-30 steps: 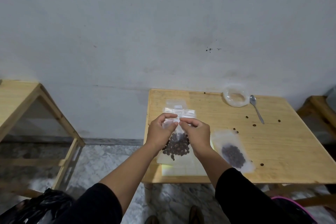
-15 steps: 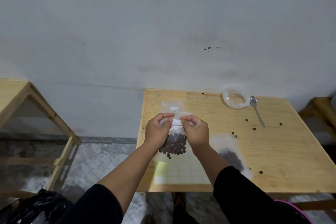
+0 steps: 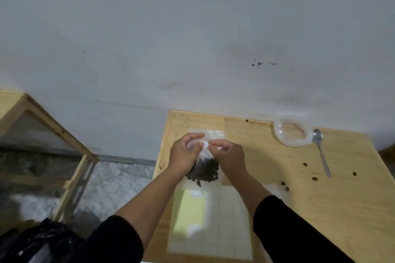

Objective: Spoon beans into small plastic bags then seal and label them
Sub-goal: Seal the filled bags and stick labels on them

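Your left hand (image 3: pixel 185 153) and right hand (image 3: pixel 227 156) still pinch the bag (image 3: pixel 206 168) top; it has sunk lower, so sealing continues.

No writing can be read: the small white label (image 3: pixel 205 144) on the bag (image 3: pixel 206 168) is blurred.

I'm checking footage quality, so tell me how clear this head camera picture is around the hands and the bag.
Head view: dim, flat indoor light, no glare; left hand and right hand are motion-blurred at the bag top; the label sheet near the bottom edge is soft; wide-angle lens bends the table edges; spoon stays fairly sharp.
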`<act>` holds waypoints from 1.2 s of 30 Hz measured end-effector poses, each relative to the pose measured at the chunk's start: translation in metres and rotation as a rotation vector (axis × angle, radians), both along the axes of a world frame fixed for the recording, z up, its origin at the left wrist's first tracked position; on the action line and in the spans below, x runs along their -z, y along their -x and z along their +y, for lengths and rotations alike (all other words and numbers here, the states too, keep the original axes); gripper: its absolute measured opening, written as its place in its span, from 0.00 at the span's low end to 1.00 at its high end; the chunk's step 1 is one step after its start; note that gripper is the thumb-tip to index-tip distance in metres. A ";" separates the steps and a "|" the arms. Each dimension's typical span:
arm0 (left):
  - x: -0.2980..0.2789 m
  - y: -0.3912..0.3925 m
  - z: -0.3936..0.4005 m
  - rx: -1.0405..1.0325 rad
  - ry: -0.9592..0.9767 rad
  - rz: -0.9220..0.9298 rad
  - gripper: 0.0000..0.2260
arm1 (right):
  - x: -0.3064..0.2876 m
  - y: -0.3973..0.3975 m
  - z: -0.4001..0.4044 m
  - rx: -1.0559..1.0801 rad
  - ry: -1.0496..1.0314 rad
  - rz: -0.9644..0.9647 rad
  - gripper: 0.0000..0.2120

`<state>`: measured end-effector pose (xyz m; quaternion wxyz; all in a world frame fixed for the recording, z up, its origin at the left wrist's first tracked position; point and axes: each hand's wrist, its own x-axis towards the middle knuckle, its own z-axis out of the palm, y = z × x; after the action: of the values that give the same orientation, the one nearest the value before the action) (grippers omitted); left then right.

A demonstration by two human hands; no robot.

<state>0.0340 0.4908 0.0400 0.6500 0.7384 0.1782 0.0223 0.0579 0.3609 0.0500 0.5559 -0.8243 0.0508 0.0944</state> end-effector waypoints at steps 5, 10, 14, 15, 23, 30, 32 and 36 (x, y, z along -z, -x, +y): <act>0.019 -0.020 -0.003 -0.012 0.006 0.070 0.11 | 0.015 -0.019 -0.001 0.035 -0.017 0.045 0.11; 0.033 -0.031 -0.002 -0.005 -0.050 0.090 0.12 | 0.033 -0.035 -0.002 0.006 0.040 0.075 0.11; 0.038 -0.043 -0.005 -0.053 -0.127 0.134 0.11 | 0.042 -0.045 -0.003 -0.017 0.122 0.064 0.11; 0.040 -0.046 -0.007 -0.070 -0.140 0.155 0.12 | 0.044 -0.047 -0.004 -0.016 0.129 0.072 0.11; 0.053 -0.049 -0.004 0.017 -0.347 0.218 0.18 | 0.057 -0.053 -0.003 -0.107 0.289 0.017 0.16; 0.048 -0.035 -0.002 0.155 -0.622 0.199 0.21 | 0.058 -0.037 -0.008 -0.287 0.580 -0.121 0.21; 0.042 -0.028 -0.001 0.186 -0.689 0.177 0.21 | 0.054 -0.029 -0.011 -0.381 0.689 -0.206 0.22; 0.028 -0.012 -0.003 0.248 -0.760 0.072 0.19 | 0.026 -0.007 -0.012 -0.414 0.872 -0.323 0.17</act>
<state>0.0460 0.4876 0.0125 0.3216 0.9424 0.0896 -0.0180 0.0654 0.3489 0.0238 0.1304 -0.9765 -0.1656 0.0439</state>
